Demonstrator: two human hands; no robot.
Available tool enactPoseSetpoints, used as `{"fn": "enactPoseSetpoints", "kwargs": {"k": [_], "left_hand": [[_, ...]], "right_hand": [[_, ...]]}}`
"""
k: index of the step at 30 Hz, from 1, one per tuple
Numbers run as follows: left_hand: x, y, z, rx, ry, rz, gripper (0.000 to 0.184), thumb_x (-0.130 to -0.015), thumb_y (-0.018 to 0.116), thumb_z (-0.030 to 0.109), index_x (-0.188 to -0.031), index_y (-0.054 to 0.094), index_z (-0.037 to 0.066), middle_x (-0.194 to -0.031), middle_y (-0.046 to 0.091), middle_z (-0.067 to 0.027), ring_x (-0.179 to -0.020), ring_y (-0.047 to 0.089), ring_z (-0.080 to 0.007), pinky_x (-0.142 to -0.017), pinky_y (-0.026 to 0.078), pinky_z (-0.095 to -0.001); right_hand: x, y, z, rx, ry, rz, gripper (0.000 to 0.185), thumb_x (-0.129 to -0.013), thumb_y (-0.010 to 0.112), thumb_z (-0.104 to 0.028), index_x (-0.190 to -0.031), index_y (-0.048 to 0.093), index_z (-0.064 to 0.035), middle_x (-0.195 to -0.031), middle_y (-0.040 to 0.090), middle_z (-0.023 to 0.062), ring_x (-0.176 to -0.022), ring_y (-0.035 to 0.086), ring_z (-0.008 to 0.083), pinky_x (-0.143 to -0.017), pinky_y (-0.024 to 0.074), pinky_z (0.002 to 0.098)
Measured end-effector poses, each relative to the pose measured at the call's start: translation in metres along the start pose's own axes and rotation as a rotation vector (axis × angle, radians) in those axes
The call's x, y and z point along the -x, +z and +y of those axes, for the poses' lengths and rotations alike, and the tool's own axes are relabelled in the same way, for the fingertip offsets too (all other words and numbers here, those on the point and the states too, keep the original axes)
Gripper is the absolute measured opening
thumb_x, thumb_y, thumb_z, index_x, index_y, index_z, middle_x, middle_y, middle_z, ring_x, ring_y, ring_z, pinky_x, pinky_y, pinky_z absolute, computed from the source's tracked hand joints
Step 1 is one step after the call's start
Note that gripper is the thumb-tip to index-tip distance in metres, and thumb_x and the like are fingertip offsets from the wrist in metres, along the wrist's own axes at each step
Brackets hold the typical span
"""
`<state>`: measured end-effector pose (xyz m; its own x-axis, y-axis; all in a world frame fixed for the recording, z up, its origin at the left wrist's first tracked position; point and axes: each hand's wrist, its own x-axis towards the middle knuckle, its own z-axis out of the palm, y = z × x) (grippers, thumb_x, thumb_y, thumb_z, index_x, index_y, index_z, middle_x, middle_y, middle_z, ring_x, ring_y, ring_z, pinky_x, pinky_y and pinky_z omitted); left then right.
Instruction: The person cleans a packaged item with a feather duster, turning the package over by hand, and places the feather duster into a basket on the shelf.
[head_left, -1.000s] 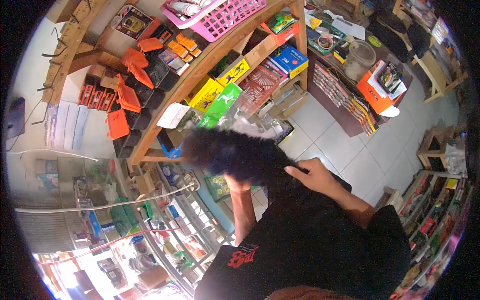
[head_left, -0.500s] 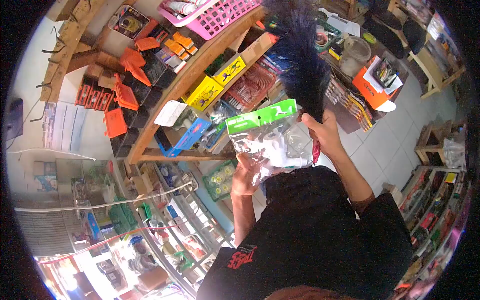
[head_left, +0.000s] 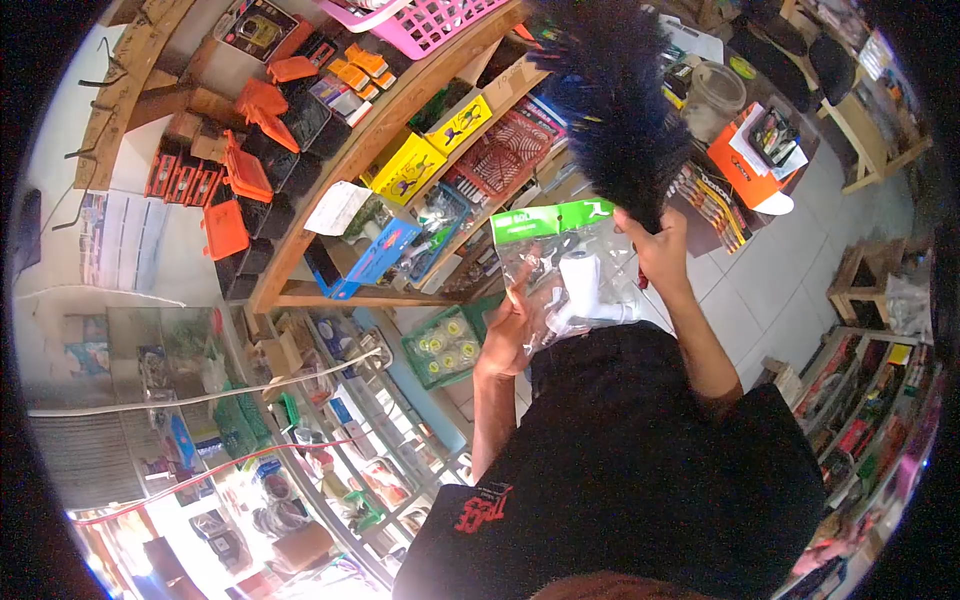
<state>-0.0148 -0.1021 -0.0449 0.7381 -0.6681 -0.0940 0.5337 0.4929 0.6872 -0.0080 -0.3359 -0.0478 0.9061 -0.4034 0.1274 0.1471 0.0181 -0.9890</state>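
My left hand point(head_left: 508, 338) is closed on the left edge of a clear plastic packet point(head_left: 537, 268) with a green header card. Inside the packet lies a white plastic fitting point(head_left: 582, 290), bent like a tap. My right hand point(head_left: 657, 250) grips a feather duster point(head_left: 612, 110) near the base of its dark blue-black plumes, and a bit of red handle shows below the fist. The thumb of this hand lies against the packet's upper right corner. Both hands are in front of my dark shirt.
Beyond the packet is a wooden shelf point(head_left: 398, 85) with yellow boxes point(head_left: 405, 168), a blue box point(head_left: 375, 262) and a pink basket point(head_left: 440, 25). A green tray point(head_left: 440, 345) sits lower left. On the right are an orange box point(head_left: 745, 155) and a wooden stool point(head_left: 865, 290).
The packet has moved right and tilted, with the white fitting now more upright inside it. My left hand has shifted right with it. The duster's plumes have swung slightly.
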Motion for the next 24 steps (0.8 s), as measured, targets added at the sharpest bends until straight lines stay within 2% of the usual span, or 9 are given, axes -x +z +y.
{"fn": "enactPoseSetpoints", "kwargs": {"k": [2,5,8,11,14,15,18,21,24], "left_hand": [[0.002,-0.005,-0.003,-0.075,0.021,0.011,0.083,-0.092,0.048,0.050,-0.152,0.006,0.010,-0.140,0.039,-0.0248,-0.126,0.045,-0.0359,-0.099,0.043,-0.0498],[0.010,-0.012,0.004,-0.053,-0.091,0.015,0.085,-0.091,0.048,0.052,-0.152,0.007,0.009,-0.140,0.040,-0.0248,-0.126,0.045,-0.0358,-0.099,0.043,-0.0494],[0.010,-0.024,-0.001,-0.062,-0.141,-0.026,0.086,-0.091,0.049,0.054,-0.151,0.010,0.007,-0.139,0.042,-0.0240,-0.124,0.047,-0.0350,-0.096,0.046,-0.0472],[0.010,-0.021,-0.001,-0.155,-0.169,-0.077,0.087,-0.090,0.050,0.056,-0.150,0.012,0.005,-0.137,0.045,-0.0223,-0.122,0.049,-0.0329,-0.093,0.048,-0.0440],[0.008,-0.014,0.000,-0.092,-0.245,-0.074,0.079,-0.094,0.046,0.053,-0.149,0.018,0.004,-0.135,0.048,-0.0201,-0.114,0.055,-0.0285,-0.089,0.051,-0.0404],[0.008,-0.015,0.000,-0.118,-0.281,-0.069,0.076,-0.095,0.044,0.051,-0.149,0.019,0.005,-0.135,0.048,-0.0193,-0.111,0.057,-0.0271,-0.088,0.051,-0.0400],[0.012,-0.026,-0.002,-0.189,-0.365,-0.069,0.069,-0.097,0.041,0.048,-0.148,0.024,0.005,-0.133,0.050,-0.0173,-0.104,0.060,-0.0235,-0.084,0.053,-0.0391],[0.016,-0.044,-0.011,-0.257,-0.398,-0.105,0.066,-0.098,0.039,0.047,-0.148,0.025,0.005,-0.132,0.052,-0.0161,-0.102,0.061,-0.0222,-0.083,0.055,-0.0399],[0.016,-0.047,-0.012,-0.331,-0.369,-0.132,0.067,-0.098,0.042,0.045,-0.148,0.024,0.006,-0.133,0.051,-0.0156,-0.106,0.060,-0.0235,-0.083,0.055,-0.0426]], "right_hand": [[-0.004,-0.012,0.008,0.047,0.048,-0.089,0.021,-0.081,0.075,-0.015,-0.095,0.070,-0.0005,-0.083,0.069,0.0022,-0.074,0.060,0.0081,-0.070,0.0481,0.0261],[-0.012,-0.022,-0.005,0.186,-0.189,-0.130,0.022,-0.076,0.078,-0.016,-0.087,0.068,0.0004,-0.074,0.066,0.0006,-0.063,0.055,0.0077,-0.058,0.0423,0.0256],[-0.015,-0.036,-0.026,0.315,-0.067,-0.248,0.031,-0.070,0.083,-0.024,-0.081,0.067,0.0010,-0.068,0.064,0.0009,-0.061,0.051,0.0083,-0.055,0.0406,0.0279],[-0.021,-0.036,-0.044,0.457,-0.077,-0.403,0.038,-0.068,0.084,-0.030,-0.075,0.065,0.0017,-0.063,0.061,0.0019,-0.059,0.047,0.0081,-0.054,0.0398,0.0295],[-0.028,-0.031,-0.042,0.450,-0.203,-0.525,0.041,-0.069,0.084,-0.033,-0.074,0.064,0.0022,-0.060,0.059,0.0030,-0.059,0.047,0.0070,-0.054,0.0395,0.0294],[-0.032,-0.032,-0.042,0.490,-0.188,-0.628,0.038,-0.071,0.083,-0.031,-0.076,0.065,0.0023,-0.062,0.060,0.0025,-0.060,0.047,0.0060,-0.054,0.0397,0.0289],[-0.042,-0.026,-0.035,0.334,-0.175,-0.814,0.035,-0.074,0.081,-0.028,-0.077,0.066,0.0028,-0.062,0.061,0.0029,-0.060,0.048,0.0052,-0.054,0.0401,0.0291],[-0.053,-0.024,-0.022,0.404,0.051,-1.058,0.034,-0.075,0.078,-0.031,-0.082,0.067,0.0005,-0.067,0.065,0.0082,-0.064,0.058,0.0108,-0.060,0.0469,0.0316],[-0.056,-0.021,-0.007,0.331,0.058,-1.126,0.033,-0.077,0.078,-0.029,-0.080,0.066,0.0010,-0.062,0.062,0.0062,-0.060,0.053,0.0082,-0.056,0.0445,0.0300]]}}
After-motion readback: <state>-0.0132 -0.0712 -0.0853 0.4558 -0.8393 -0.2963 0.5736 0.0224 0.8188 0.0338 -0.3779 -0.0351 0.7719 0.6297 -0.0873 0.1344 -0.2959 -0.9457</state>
